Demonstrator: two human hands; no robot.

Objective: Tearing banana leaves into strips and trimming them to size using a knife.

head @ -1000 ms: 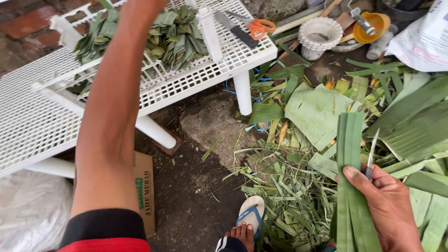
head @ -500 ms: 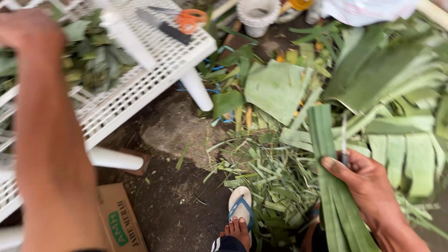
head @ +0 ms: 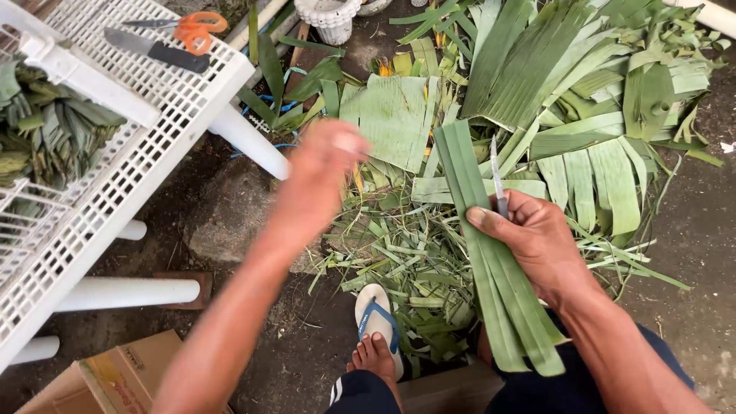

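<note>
Right hand (head: 537,241) clamped on long, flat, ribbed leaf strips (head: 498,284) and thin blade (head: 497,180); blurred left hand (head: 322,180) unclear.

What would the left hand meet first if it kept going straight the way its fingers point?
The left hand is blurred and points up-right in the picture. First in that line looks to be the broad cut banana leaf piece on the ground pile. Depth is unclear: the hand may be well above it.
</note>
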